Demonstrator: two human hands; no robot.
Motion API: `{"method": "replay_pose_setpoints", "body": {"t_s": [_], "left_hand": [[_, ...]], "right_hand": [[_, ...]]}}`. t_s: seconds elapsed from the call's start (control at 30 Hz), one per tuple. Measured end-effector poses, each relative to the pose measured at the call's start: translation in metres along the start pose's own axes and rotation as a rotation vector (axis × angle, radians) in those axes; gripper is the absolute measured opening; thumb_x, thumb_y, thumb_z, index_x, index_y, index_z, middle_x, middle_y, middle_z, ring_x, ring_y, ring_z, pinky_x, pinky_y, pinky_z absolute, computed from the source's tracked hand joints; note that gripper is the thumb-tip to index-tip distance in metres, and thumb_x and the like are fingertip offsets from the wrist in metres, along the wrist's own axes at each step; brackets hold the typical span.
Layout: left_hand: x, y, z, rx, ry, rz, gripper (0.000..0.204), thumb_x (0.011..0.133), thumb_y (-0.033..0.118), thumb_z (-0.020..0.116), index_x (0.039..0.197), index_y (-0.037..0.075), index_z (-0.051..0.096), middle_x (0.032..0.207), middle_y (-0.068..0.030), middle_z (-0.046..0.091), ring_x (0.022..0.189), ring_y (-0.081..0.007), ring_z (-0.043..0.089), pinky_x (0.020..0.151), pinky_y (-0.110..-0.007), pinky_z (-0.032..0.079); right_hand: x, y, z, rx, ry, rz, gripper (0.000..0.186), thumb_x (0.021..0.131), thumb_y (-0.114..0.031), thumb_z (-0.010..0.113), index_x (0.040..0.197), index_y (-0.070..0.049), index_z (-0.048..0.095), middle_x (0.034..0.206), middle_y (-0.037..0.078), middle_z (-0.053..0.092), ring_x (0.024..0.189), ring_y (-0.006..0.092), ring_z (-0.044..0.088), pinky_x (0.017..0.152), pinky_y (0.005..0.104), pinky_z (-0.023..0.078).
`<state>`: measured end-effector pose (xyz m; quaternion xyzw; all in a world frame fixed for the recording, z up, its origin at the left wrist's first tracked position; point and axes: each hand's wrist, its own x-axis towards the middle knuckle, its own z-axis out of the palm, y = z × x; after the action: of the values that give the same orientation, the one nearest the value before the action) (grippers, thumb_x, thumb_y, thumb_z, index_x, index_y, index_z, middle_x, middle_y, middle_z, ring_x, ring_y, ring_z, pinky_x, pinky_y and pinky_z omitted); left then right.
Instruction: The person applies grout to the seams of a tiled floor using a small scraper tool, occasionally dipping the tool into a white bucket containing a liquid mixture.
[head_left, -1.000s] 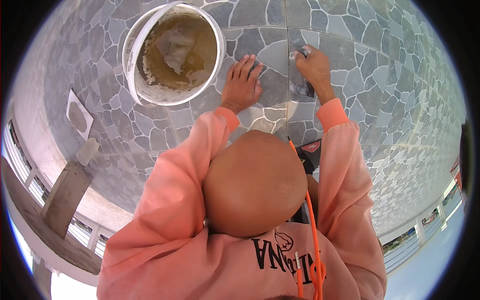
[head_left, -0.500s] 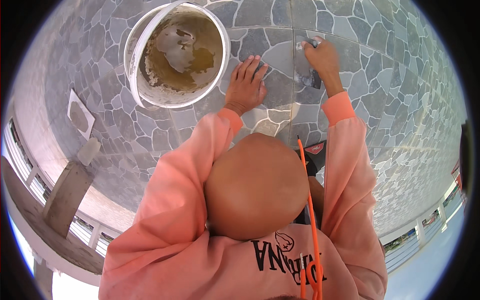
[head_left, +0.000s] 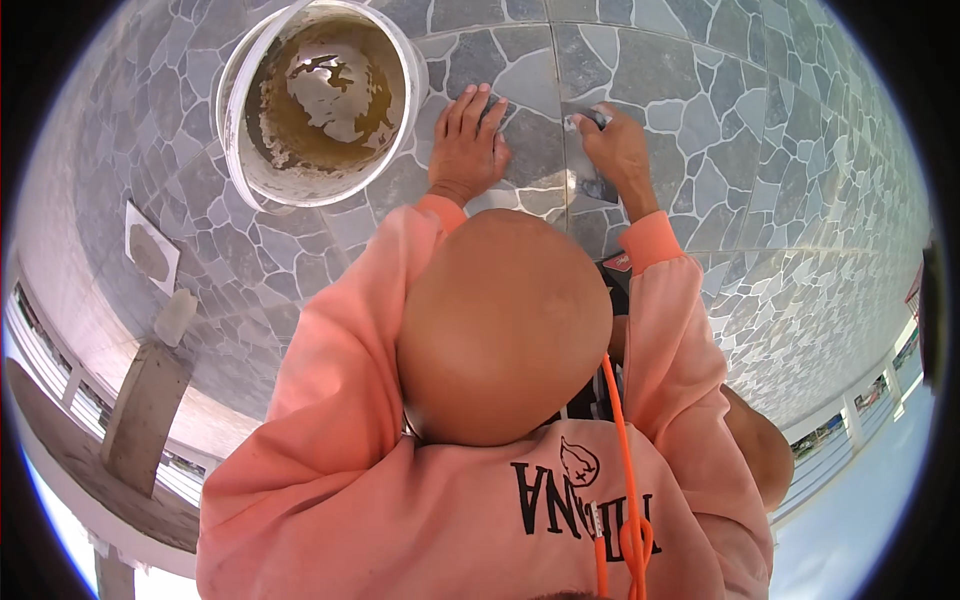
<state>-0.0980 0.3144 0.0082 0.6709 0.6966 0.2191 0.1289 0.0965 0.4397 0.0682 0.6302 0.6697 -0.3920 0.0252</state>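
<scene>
My right hand (head_left: 610, 145) is closed on a dark flat hand tool (head_left: 595, 185), laid on the grey stone-patterned floor tiles (head_left: 720, 160) along a straight joint; whitish residue marks it. My left hand (head_left: 468, 140) lies open on the tiles to the left of that joint, fingers pointing away from me. Just beyond it at the upper left stands a white bucket (head_left: 238, 120) holding murky brown liquid with pale residue on its inner wall. My bare knee (head_left: 505, 320) is between my arms, below both hands.
At the left lies a white square board (head_left: 165, 275) with grey material on it, beside a pale block (head_left: 175, 318) and a concrete post (head_left: 140, 420). White railings (head_left: 860, 410) run along the curved edges. An orange cord (head_left: 625, 440) hangs over my shirt.
My right hand and tool moved away from me, then back toward me along the joint. My left hand stays down. The view has shifted, and bare skin now shows at the lower right.
</scene>
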Motion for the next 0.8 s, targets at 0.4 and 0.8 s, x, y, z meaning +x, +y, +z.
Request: {"method": "replay_pose_setpoints", "body": {"t_s": [0.4, 0.8], "left_hand": [[-0.002, -0.001, 0.003, 0.022, 0.034, 0.036, 0.054, 0.082, 0.017, 0.058, 0.136, 0.014, 0.050, 0.147, -0.0101, 0.042, 0.139, -0.0307, 0.036, 0.113, -0.049, 0.028], [0.003, 0.003, 0.005, -0.001, 0.071, 0.078, 0.053, 0.084, 0.017, 0.057, 0.136, 0.014, 0.051, 0.146, -0.0114, 0.043, 0.138, -0.0317, 0.037, 0.112, -0.049, 0.028]], "right_hand": [[-0.052, 0.025, 0.012, 0.083, 0.044, 0.005, 0.027, 0.087, -0.025, 0.068, 0.098, -0.001, 0.069, 0.075, 0.022, 0.067, 0.067, 0.0378, 0.065, 0.062, 0.0417, 0.047], [-0.078, 0.063, 0.001, 0.214, -0.020, -0.012, 0.022, 0.087, -0.024, 0.067, 0.093, -0.003, 0.067, 0.076, 0.025, 0.065, 0.065, 0.0420, 0.058, 0.061, 0.0426, 0.046]]}}
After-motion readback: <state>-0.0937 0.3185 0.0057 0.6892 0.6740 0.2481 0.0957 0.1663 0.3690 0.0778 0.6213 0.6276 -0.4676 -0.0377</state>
